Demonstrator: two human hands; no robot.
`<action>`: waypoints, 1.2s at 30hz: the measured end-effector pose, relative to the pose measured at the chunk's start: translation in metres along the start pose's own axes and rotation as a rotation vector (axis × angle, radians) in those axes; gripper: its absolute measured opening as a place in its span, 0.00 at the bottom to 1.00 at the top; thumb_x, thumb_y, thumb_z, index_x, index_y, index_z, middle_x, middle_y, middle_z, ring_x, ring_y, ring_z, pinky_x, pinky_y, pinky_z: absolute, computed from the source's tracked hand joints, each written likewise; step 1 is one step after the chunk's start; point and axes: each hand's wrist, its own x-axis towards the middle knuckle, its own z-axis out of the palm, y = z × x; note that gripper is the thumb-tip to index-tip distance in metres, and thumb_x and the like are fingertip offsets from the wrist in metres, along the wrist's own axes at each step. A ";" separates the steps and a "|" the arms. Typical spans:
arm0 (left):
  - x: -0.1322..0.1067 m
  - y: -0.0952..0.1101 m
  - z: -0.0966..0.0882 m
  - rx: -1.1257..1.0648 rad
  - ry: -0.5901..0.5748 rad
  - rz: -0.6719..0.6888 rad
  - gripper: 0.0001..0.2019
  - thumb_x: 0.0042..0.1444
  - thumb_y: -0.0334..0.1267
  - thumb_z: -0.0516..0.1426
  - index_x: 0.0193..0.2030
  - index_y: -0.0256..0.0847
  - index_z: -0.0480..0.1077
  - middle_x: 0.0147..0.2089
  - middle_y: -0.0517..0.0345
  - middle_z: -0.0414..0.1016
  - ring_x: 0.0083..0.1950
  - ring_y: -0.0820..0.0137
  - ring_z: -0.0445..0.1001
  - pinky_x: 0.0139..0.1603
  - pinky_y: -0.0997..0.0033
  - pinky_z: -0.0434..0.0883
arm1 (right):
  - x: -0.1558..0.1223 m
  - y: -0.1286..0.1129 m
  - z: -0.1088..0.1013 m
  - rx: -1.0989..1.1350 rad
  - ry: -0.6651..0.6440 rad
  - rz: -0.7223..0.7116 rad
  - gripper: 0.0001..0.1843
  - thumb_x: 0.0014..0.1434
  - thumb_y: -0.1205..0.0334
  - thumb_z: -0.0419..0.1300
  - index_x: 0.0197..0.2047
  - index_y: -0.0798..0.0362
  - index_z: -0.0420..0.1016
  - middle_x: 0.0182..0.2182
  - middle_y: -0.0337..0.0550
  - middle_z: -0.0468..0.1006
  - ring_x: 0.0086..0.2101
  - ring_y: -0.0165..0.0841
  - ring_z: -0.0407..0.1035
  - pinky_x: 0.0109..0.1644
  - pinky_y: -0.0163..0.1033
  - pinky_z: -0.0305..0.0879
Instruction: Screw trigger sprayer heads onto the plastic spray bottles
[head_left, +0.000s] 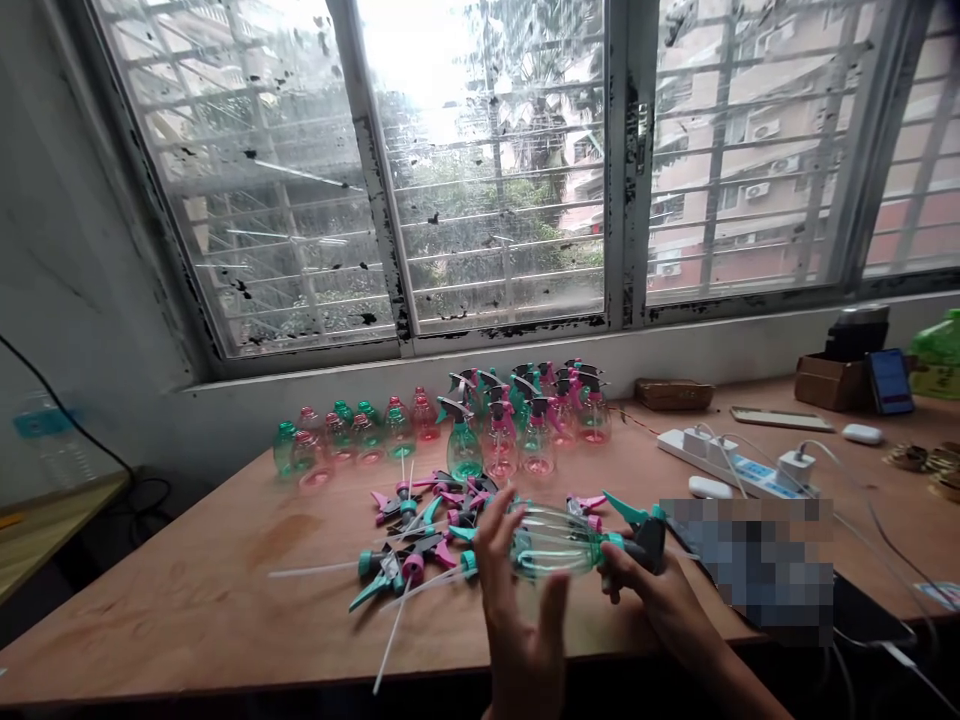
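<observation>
A clear green spray bottle (559, 542) lies sideways in the air above the front of the table, its base toward the left. My right hand (664, 590) is closed round its neck, by the green collar and the dark spray head with a teal trigger. Around the base end, my left hand (517, 625) has its fingers and thumb spread apart; whether a fingertip touches the plastic I cannot tell. Just left of the hands is a heap of loose trigger spray heads (412, 567), pink, teal and grey, some with white dip tubes.
Behind the heap stand several headless red and green bottles (369, 440) and several bottles with spray heads (501, 450). At right lie a power strip (739, 465) with cables, a white case (710, 487), a cardboard box (825, 382) and a phone (890, 380). A window (487, 200) fills the back.
</observation>
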 end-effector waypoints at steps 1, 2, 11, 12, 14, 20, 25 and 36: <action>0.001 -0.006 -0.001 0.029 0.019 -0.014 0.26 0.66 0.54 0.57 0.66 0.47 0.65 0.72 0.44 0.62 0.74 0.48 0.59 0.72 0.42 0.60 | 0.000 0.001 -0.001 0.012 0.002 -0.001 0.21 0.54 0.46 0.74 0.38 0.54 0.76 0.22 0.44 0.80 0.22 0.40 0.74 0.25 0.42 0.71; 0.000 -0.012 -0.003 0.060 0.028 -0.041 0.27 0.66 0.56 0.56 0.67 0.47 0.64 0.72 0.44 0.61 0.75 0.48 0.57 0.73 0.42 0.58 | 0.001 0.003 -0.002 0.018 0.003 -0.004 0.21 0.55 0.47 0.74 0.38 0.54 0.76 0.23 0.43 0.81 0.22 0.39 0.74 0.25 0.42 0.70; -0.009 -0.048 -0.015 0.106 -0.171 -0.231 0.23 0.64 0.51 0.60 0.61 0.43 0.69 0.64 0.44 0.71 0.69 0.51 0.67 0.69 0.46 0.64 | -0.001 0.003 -0.003 -0.061 -0.070 -0.014 0.20 0.58 0.48 0.72 0.42 0.55 0.76 0.22 0.42 0.81 0.23 0.37 0.73 0.28 0.41 0.70; -0.008 -0.048 -0.016 0.094 -0.173 -0.242 0.22 0.64 0.51 0.60 0.61 0.45 0.69 0.64 0.45 0.71 0.69 0.52 0.67 0.69 0.47 0.65 | -0.001 0.002 -0.003 -0.062 -0.071 -0.013 0.20 0.58 0.48 0.72 0.42 0.55 0.76 0.22 0.42 0.81 0.23 0.37 0.73 0.28 0.41 0.71; -0.008 -0.050 -0.017 0.064 -0.180 -0.262 0.22 0.62 0.49 0.61 0.61 0.46 0.70 0.65 0.47 0.71 0.70 0.52 0.67 0.69 0.48 0.66 | -0.001 0.000 -0.001 -0.063 -0.069 -0.012 0.21 0.57 0.47 0.73 0.42 0.55 0.77 0.23 0.43 0.81 0.23 0.37 0.74 0.27 0.41 0.71; -0.011 -0.062 -0.021 -0.017 -0.166 -0.292 0.23 0.56 0.46 0.66 0.58 0.47 0.72 0.62 0.49 0.74 0.68 0.51 0.69 0.69 0.46 0.65 | 0.001 0.000 -0.001 -0.056 -0.071 -0.007 0.19 0.58 0.47 0.72 0.38 0.56 0.78 0.25 0.45 0.82 0.22 0.36 0.73 0.26 0.40 0.71; -0.011 -0.057 -0.019 -0.120 -0.207 -0.352 0.27 0.55 0.49 0.68 0.58 0.44 0.69 0.63 0.45 0.73 0.65 0.52 0.73 0.67 0.50 0.69 | 0.000 -0.002 0.000 -0.030 -0.076 -0.009 0.21 0.56 0.47 0.73 0.41 0.55 0.77 0.24 0.44 0.82 0.22 0.36 0.74 0.26 0.39 0.71; -0.011 -0.057 -0.021 -0.134 -0.188 -0.287 0.19 0.58 0.45 0.66 0.55 0.45 0.72 0.64 0.46 0.72 0.66 0.54 0.72 0.66 0.50 0.71 | 0.000 0.000 -0.001 -0.021 -0.075 -0.015 0.20 0.57 0.47 0.73 0.39 0.55 0.78 0.24 0.43 0.81 0.22 0.37 0.73 0.25 0.40 0.71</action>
